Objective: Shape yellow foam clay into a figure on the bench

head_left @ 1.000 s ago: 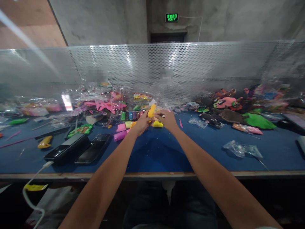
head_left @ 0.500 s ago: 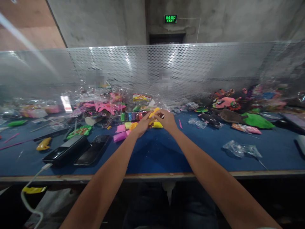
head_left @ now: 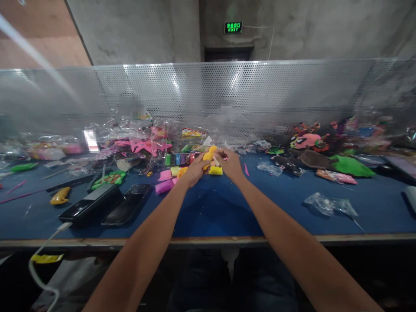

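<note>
Fingers of the right hand (head_left: 231, 164) have shifted rightward, uncovering more of the knobbed, bright-yellow, soft-looking piece (head_left: 209, 156). From the left, a flat, glossy black phone (head_left: 127, 207) lies on the blue-topped bench (head_left: 214, 216); the left hand (head_left: 193, 173) pinches the piece above it; the right grip's closure I cannot tell.

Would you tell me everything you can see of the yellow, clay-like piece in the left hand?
The yellow, clay-like piece looks smooth, with a rounded knob at its upper end and a longer body below. It leans rightward, apparently held above the blue tabletop. The bare left hand grips its lower part, partly hiding it; whether the bare right hand touches it is unclear.
</note>
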### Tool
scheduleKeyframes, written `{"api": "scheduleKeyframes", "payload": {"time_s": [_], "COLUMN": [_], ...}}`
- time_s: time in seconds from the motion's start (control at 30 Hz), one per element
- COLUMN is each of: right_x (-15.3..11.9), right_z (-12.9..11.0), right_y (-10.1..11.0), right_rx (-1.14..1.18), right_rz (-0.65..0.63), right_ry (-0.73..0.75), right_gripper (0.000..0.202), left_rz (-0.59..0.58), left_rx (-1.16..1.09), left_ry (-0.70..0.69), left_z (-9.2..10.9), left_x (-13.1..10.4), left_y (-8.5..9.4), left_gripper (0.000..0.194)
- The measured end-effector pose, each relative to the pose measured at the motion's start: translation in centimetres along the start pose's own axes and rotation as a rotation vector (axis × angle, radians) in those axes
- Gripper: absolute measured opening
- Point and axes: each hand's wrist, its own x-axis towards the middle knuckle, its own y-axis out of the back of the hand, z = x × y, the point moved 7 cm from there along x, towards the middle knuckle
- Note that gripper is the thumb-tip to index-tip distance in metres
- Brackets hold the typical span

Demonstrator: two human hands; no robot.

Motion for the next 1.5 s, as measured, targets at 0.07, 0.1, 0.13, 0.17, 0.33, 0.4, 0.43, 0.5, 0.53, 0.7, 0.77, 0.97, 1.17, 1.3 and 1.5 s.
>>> {"api": "scheduleKeyframes", "payload": {"time_s": [0.07,0.1,0.13,0.17,0.33,0.4,0.43,0.5,0.53,0.7,0.77,0.97,1.17,1.3,1.5], "right_x": [0.0,0.0,0.0,0.0,-0.2,-0.2,-0.2,-0.1,-0.1,-0.1,-0.1,-0.6,-1.0,-1.0,-0.8], "right_z": [-0.1,-0.1,-0.3,-0.4,-0.8,-0.8,-0.8,-0.8,-0.8,-0.9,-1.0,-1.4,-2.0,-2.0,-1.2], "right_y": [-0.2,-0.3,-0.4,-0.4,-0.6,-0.5,-0.4,-0.3,-0.3,-0.2,-0.2,-1.0,-0.7,-1.2,-1.6], "right_rx": [-0.014,-0.025,-0.039,-0.054,-0.108,-0.117,-0.123,-0.152,-0.175,-0.260,-0.260,-0.299,-0.347,-0.400,-0.389], "right_rz": [-0.013,-0.023,-0.033,-0.041,-0.053,-0.037,-0.028,-0.017,-0.016,-0.010,-0.005,-0.072,-0.085,-0.176,-0.220], "right_ry": [0.021,0.035,0.050,0.065,0.099,0.093,0.092,0.097,0.103,0.148,0.176,0.278,0.327,0.363,0.289], "right_gripper": [0.021,0.020,0.020,0.019,0.015,0.013,0.012,0.012,0.012,0.020,0.022,0.025,0.035,0.042,0.041], "left_rz": [-0.005,-0.008,-0.009,-0.009,0.000,0.006,0.011,0.021,0.025,-0.025,-0.033,0.013,0.012,-0.018,0.027], "left_rx": [0.018,0.032,0.046,0.060,0.126,0.138,0.139,0.131,0.124,0.092,0.075,0.038,0.044,0.027,0.021], "left_ry": [0.001,0.001,-0.001,-0.006,-0.038,-0.040,-0.042,-0.042,-0.040,-0.035,-0.037,-0.070,-0.095,-0.087,-0.087], "left_z": [-0.1,-0.2,-0.3,-0.4,-0.6,-0.6,-0.6,-0.6,-0.6,-0.5,-0.5,-0.3,0.0,0.0,0.0], "left_x": [0.1,0.2,0.3,0.3,0.6,0.7,0.7,0.7,0.6,0.3,0.2,0.4,0.4,0.3,0.4], "left_y": [0.1,0.1,0.2,0.3,0.7,0.8,0.8,0.8,0.8,0.2,0.0,0.5,0.5,0.2,0.5], "left_gripper": [0.060,0.060,0.061,0.062,0.064,0.064,0.064,0.063,0.063,0.064,0.065,0.067,0.068,0.064,0.064]}}
